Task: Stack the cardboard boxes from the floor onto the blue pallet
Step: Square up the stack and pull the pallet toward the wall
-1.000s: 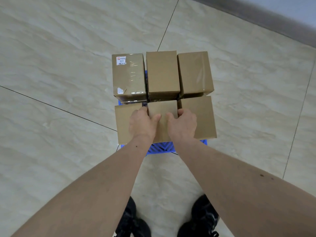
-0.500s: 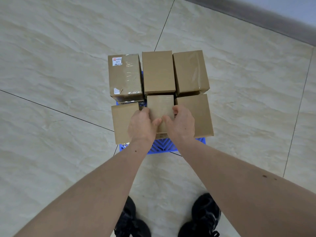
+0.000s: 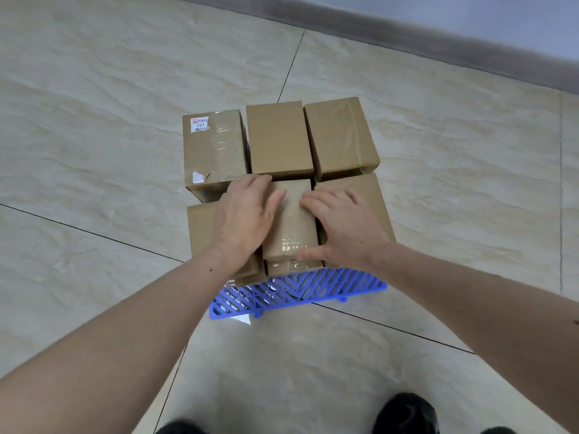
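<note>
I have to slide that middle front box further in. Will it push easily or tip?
The middle front box probably stays stiff: its edges look square. It looks unlikely to tip, since the side boxes flank it closely. The shiny tape on top may be slick under the left hand and right hand.

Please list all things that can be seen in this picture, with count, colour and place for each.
cardboard boxes: six visible, brown, two rows of three on the pallet
label: one, white, reads 221, on the far left box
blue pallet: one, blue, on the floor under the boxes
floor: beige tiles, dark joints
wall base: grey strip, top right
shoes: two, black, bottom edge
left hand: flat on near middle box
right hand: beside it, same box
</note>
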Demonstrator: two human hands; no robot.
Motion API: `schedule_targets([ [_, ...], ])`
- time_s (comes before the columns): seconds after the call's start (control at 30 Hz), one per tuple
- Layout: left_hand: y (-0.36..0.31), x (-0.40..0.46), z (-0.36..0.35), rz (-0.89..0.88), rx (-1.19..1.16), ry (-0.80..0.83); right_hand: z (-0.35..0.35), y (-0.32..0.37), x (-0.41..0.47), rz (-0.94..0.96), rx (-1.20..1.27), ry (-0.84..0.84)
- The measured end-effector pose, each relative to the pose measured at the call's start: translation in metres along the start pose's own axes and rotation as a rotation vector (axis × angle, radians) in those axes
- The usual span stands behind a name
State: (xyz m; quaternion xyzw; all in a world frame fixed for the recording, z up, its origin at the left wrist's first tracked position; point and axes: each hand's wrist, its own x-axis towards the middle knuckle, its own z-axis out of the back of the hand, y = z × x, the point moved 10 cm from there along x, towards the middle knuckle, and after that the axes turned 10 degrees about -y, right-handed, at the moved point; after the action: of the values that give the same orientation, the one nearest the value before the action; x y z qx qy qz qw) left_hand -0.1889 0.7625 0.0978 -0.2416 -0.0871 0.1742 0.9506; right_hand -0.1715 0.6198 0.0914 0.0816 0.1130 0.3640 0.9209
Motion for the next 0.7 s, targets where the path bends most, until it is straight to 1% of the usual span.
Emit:
schedule_targets([
  [0.13,-0.011,0.004,-0.002,-0.171,0.037,-0.035,-0.004,0.005,0.001,0.108,-0.054,-0.079],
  [0.27,-0.010,0.008,-0.003,-0.229,0.068,-0.083,-0.007,0.005,0.005,0.180,-0.089,-0.160],
  [0.4,-0.020,0.008,-0.008,-0.370,0.238,-0.077,-0.006,0.008,0.009,0.234,-0.188,-0.200],
  [0.47,-0.023,0.011,-0.007,-0.386,0.305,-0.093,-0.010,0.010,0.008,0.266,-0.239,-0.195],
  [0.57,-0.025,0.016,-0.008,-0.381,0.296,-0.086,-0.015,0.013,0.006,0.282,-0.290,-0.169],
  [0.7,-0.026,0.013,-0.012,-0.353,0.295,-0.039,-0.011,0.019,0.003,0.274,-0.279,-0.159],
])
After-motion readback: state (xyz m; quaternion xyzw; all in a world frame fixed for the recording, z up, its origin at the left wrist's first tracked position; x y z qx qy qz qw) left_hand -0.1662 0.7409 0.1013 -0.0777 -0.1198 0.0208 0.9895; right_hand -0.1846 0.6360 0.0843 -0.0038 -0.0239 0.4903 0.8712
